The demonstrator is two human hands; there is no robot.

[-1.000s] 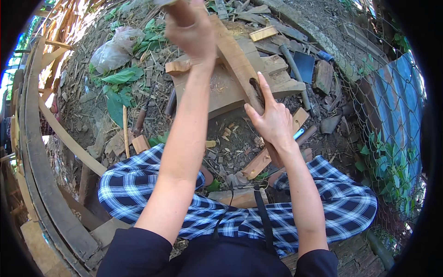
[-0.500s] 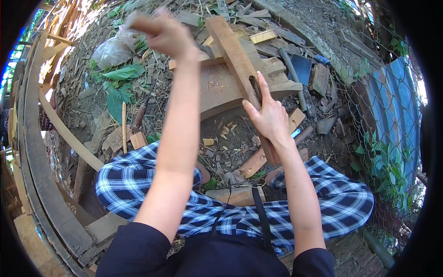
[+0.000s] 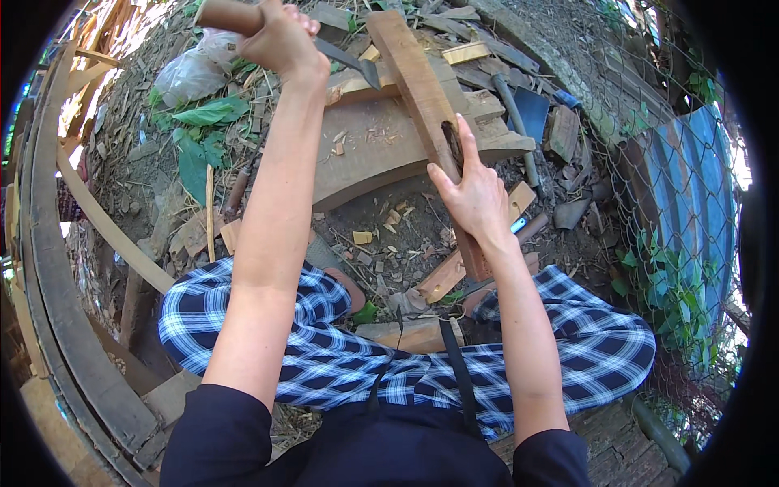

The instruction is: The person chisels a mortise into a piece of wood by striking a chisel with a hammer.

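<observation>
My left hand, raised at the upper left, is closed round a hand tool with a thick wooden handle and a dark metal blade. The blade's tip hangs beside the upper part of a squared wooden bar. My right hand grips the bar's lower half, thumb on one side and index finger stretched along the other. A dark slot shows in the bar near that finger. Slanting toward me, the bar rests across a thick curved plank scattered with chips.
Sandalled feet and crossed legs in checked trousers frame the near ground. A drilled wood block lies under the bar's near end. Bent boards stand at the left, a plastic bag beyond them; chain-link fence runs along the right.
My left hand has shifted slightly left and up, and its blade now shows clearly beside the bar. The bar and my right hand have barely moved.
</observation>
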